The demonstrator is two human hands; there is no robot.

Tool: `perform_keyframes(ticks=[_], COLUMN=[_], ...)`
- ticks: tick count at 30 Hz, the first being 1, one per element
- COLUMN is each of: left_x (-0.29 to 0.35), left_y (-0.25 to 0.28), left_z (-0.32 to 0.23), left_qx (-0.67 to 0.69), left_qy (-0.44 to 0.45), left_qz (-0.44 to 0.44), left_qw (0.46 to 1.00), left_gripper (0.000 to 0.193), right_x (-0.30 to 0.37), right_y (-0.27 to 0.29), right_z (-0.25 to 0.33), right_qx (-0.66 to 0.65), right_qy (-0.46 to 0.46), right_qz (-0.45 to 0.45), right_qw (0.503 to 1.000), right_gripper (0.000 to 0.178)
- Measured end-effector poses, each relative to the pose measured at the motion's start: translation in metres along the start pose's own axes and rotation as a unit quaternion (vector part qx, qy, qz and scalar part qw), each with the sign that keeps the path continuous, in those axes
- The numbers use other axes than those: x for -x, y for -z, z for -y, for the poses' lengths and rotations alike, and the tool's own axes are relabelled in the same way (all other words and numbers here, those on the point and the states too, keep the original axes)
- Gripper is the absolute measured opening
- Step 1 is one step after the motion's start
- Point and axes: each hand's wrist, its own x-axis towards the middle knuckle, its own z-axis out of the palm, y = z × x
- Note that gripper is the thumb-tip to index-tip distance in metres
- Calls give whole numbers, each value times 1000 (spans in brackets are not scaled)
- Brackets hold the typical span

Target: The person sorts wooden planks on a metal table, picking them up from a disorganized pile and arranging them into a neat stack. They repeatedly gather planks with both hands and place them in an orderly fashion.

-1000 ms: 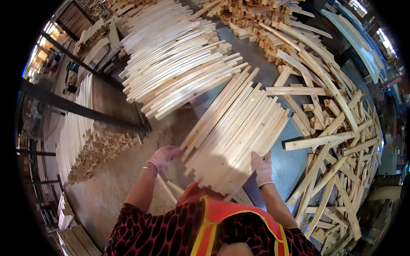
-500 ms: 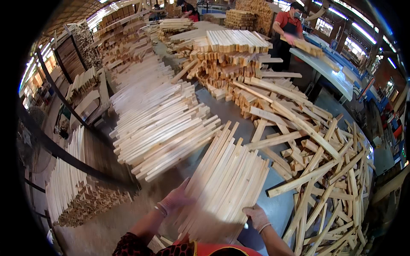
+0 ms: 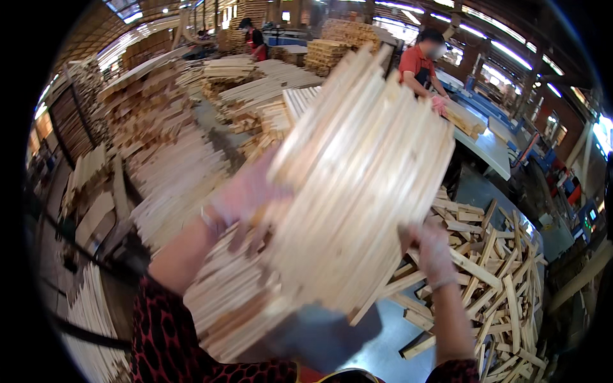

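Note:
A wide layer of pale wooden strips (image 3: 357, 185), lying side by side, hangs raised and tilted in front of me, blurred by motion. My left hand (image 3: 252, 188), in a thin pinkish glove, presses against the layer's left edge. At the lower right edge my right hand (image 3: 435, 252), also gloved, is closed on the outer strips. Squeezed between both hands, the strips stay together as one slab. Below my left arm lies a bed of stacked strips (image 3: 236, 300), partly hidden by the arm and the layer.
On the right, loose wooden offcuts (image 3: 491, 274) lie in a jumbled heap on a grey metal table (image 3: 357, 345). A co-worker in a red shirt (image 3: 418, 64) handles boards at a machine table (image 3: 491, 153). Tall wood stacks (image 3: 140, 102) stand at the back left. Another person (image 3: 253, 41) is farther off.
Both hands have lifted the layer of strips up and away from me, off the near side of the metal table. The view has turned somewhat as well.

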Motion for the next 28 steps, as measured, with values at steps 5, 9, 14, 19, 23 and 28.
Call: perform_keyframes(ticks=[5,9,14,19,23,28], left_x=[-257,-341,-323,-239,-280,-326], left_y=[98,99,115,76,184,140], left_z=[61,118,200,233,358,339], left_qx=[262,60,10,336,392,405], left_qy=[198,155,53,116,149,248], left_qz=[56,79,47,-24,32,43], left_qw=[943,983,997,935,907,879], left_gripper=[61,51,48,38,36,42], right_x=[-183,-289,-287,-236,-295,-245], right_y=[-20,-20,-58,-46,-124,-85], right_z=[109,81,52,39,56,23], right_qx=[-111,192,-128,275,451,254], right_qy=[128,154,57,261,234,273], right_qz=[74,61,11,-33,-58,-161], right_qw=[983,967,990,925,859,914], right_gripper=[43,22,21,28,23,56])
